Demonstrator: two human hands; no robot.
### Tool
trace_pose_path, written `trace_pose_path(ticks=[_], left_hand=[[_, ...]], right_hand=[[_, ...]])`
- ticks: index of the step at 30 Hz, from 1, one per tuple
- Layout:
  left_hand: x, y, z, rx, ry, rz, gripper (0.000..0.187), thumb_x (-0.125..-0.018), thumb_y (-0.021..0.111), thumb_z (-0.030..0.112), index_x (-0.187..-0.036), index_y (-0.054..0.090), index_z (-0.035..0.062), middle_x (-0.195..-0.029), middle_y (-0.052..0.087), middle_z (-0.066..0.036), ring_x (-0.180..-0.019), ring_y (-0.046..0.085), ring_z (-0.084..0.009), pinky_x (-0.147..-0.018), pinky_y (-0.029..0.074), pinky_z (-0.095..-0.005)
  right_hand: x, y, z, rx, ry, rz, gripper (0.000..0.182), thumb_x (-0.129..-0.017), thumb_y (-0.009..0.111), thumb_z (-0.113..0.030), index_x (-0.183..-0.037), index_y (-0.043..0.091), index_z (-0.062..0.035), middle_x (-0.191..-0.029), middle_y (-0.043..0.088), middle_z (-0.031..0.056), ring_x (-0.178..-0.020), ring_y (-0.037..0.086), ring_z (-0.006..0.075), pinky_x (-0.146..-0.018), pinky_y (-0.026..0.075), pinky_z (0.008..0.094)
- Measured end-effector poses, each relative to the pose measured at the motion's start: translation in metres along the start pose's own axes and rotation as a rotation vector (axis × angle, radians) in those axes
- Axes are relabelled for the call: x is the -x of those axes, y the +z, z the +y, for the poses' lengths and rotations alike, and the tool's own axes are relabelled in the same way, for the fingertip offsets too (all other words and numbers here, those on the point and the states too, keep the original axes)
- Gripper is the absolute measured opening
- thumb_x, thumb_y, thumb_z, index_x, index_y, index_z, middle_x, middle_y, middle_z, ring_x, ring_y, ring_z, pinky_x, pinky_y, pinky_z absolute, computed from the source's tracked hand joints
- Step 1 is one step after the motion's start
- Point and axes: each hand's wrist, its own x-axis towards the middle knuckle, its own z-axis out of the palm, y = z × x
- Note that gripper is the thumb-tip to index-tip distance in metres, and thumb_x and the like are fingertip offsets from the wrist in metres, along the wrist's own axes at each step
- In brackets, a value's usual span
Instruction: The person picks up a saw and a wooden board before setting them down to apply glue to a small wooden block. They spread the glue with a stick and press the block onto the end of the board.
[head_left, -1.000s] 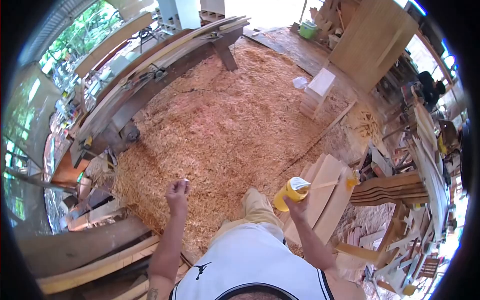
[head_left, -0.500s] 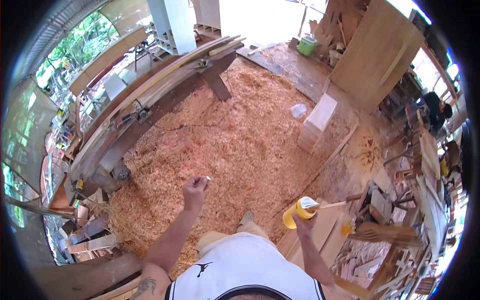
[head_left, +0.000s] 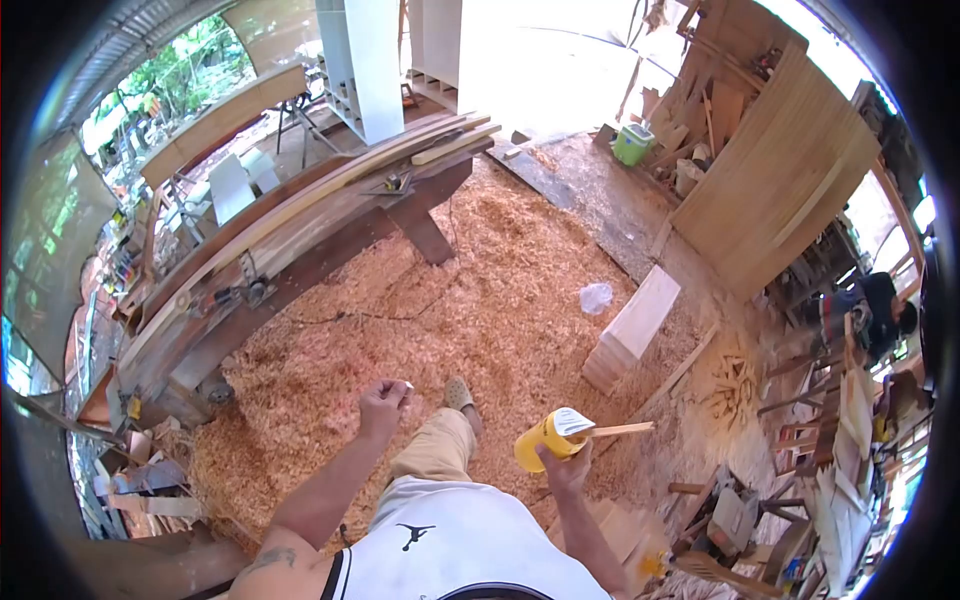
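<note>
My right hand (head_left: pixel 566 470) is wrapped round a yellow container (head_left: pixel 534 446), tilted, with a whitish top (head_left: pixel 570 421). A flat wooden stick (head_left: pixel 622 430) juts out of it to the right. My left hand (head_left: pixel 380 408) is closed in a pinch over the wood shavings (head_left: pixel 340 370), and a small white piece (head_left: pixel 408 386) shows at its fingertips, too small to name. Below my hands one shoe (head_left: pixel 459 394) is stepping on the shavings.
To the left runs a long workbench (head_left: pixel 300 260) bearing boards and power tools. A stack of wood pieces (head_left: pixel 632 328) and a plastic bag (head_left: pixel 595 298) lie ahead right. A large panel (head_left: pixel 775 180) leans behind them. Another person (head_left: pixel 870 312) is at the far right.
My body has moved forward, one foot stepping ahead. The yellow container has swung inward to the left with my right hand, and its stick shows more plainly. My left hand keeps its pinch.
</note>
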Motion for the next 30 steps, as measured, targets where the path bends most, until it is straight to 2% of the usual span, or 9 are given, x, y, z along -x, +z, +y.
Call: trace_pose_path(ticks=[3, 6, 8, 13, 14, 18, 24, 27, 30], left_hand=[[-0.081, 0.060, -0.002, 0.153, -0.003, -0.045, 0.012, -0.101, 0.066, 0.011, -0.096, 0.069, 0.0008, -0.085, 0.072, -0.006, -0.068, 0.062, -0.0113, -0.063, 0.053, -0.0243], [-0.174, 0.119, 0.008, 0.015, 0.050, -0.087, 0.013, -0.100, 0.068, 0.014, -0.098, 0.071, 0.0016, -0.083, 0.072, -0.005, -0.070, 0.065, -0.0110, -0.062, 0.053, -0.0260], [-0.204, 0.156, 0.048, -0.007, -0.014, -0.143, 0.015, -0.099, 0.069, 0.015, -0.099, 0.072, 0.0006, -0.083, 0.073, -0.004, -0.072, 0.067, -0.0110, -0.064, 0.054, -0.0263], [-0.303, 0.243, 0.119, 0.008, 0.009, -0.264, 0.017, -0.100, 0.069, 0.016, -0.100, 0.071, 0.0000, -0.090, 0.074, -0.006, -0.079, 0.068, -0.0109, -0.069, 0.055, -0.0259], [-0.318, 0.257, 0.131, -0.004, 0.003, -0.275, 0.017, -0.100, 0.069, 0.016, -0.100, 0.070, -0.0001, -0.091, 0.075, -0.007, -0.081, 0.069, -0.0109, -0.070, 0.055, -0.0257], [-0.372, 0.302, 0.159, 0.143, -0.008, -0.332, 0.013, -0.102, 0.066, 0.012, -0.101, 0.068, -0.0004, -0.096, 0.074, -0.008, -0.085, 0.070, -0.0124, -0.076, 0.058, -0.0259], [-0.466, 0.355, 0.147, 0.127, 0.036, -0.192, 0.015, -0.101, 0.068, 0.016, -0.100, 0.070, 0.0010, -0.092, 0.075, -0.006, -0.083, 0.069, -0.0114, -0.073, 0.056, -0.0261], [-0.525, 0.380, 0.162, 0.112, 0.088, -0.098, 0.014, -0.100, 0.068, 0.016, -0.099, 0.071, 0.0014, -0.090, 0.074, -0.005, -0.079, 0.067, -0.0103, -0.069, 0.054, -0.0256], [-0.593, 0.407, 0.165, 0.095, 0.163, 0.070, 0.014, -0.100, 0.068, 0.014, -0.098, 0.070, 0.0011, -0.083, 0.072, -0.004, -0.071, 0.064, -0.0091, -0.064, 0.051, -0.0240]], right_hand=[[-0.078, 0.014, 0.023, 0.041, -0.052, 0.013, 0.087, -0.069, 0.095, -0.012, -0.140, 0.047, 0.0022, -0.124, 0.062, 0.0147, -0.114, 0.062, 0.0242, -0.096, 0.054, 0.0396], [-0.157, 0.022, 0.032, 0.043, -0.063, 0.088, 0.093, -0.066, 0.095, -0.012, -0.142, 0.044, 0.0022, -0.126, 0.061, 0.0151, -0.117, 0.061, 0.0258, -0.100, 0.053, 0.0409], [-0.207, 0.023, 0.025, 0.038, -0.012, 0.142, 0.096, -0.066, 0.095, -0.009, -0.145, 0.041, 0.0021, -0.129, 0.059, 0.0154, -0.120, 0.060, 0.0266, -0.102, 0.052, 0.0413], [-0.316, 0.018, -0.008, -0.074, -0.120, 0.260, 0.099, -0.071, 0.086, 0.008, -0.152, 0.030, -0.0031, -0.142, 0.049, 0.0159, -0.128, 0.055, 0.0288, -0.107, 0.052, 0.0440], [-0.329, 0.021, -0.028, -0.107, -0.011, 0.301, 0.099, -0.073, 0.084, 0.009, -0.153, 0.028, -0.0048, -0.142, 0.049, 0.0155, -0.129, 0.054, 0.0292, -0.108, 0.052, 0.0453], [-0.402, 0.014, -0.018, -0.155, -0.027, 0.337, 0.098, -0.075, 0.081, 0.011, -0.155, 0.026, -0.0058, -0.144, 0.048, 0.0142, -0.130, 0.054, 0.0282, -0.108, 0.052, 0.0444], [-0.549, 0.004, 0.023, -0.142, -0.021, 0.224, 0.097, -0.077, 0.081, 0.011, -0.155, 0.025, -0.0051, -0.148, 0.045, 0.0132, -0.130, 0.054, 0.0258, -0.106, 0.052, 0.0403], [-0.642, 0.025, 0.021, -0.131, 0.062, 0.200, 0.093, -0.076, 0.083, 0.009, -0.151, 0.031, -0.0033, -0.142, 0.051, 0.0118, -0.126, 0.056, 0.0240, -0.106, 0.052, 0.0375], [-0.748, 0.035, 0.046, 0.007, -0.005, 0.055, 0.090, -0.072, 0.089, 0.000, -0.146, 0.038, -0.0008, -0.133, 0.058, 0.0134, -0.119, 0.060, 0.0250, -0.102, 0.054, 0.0378]])
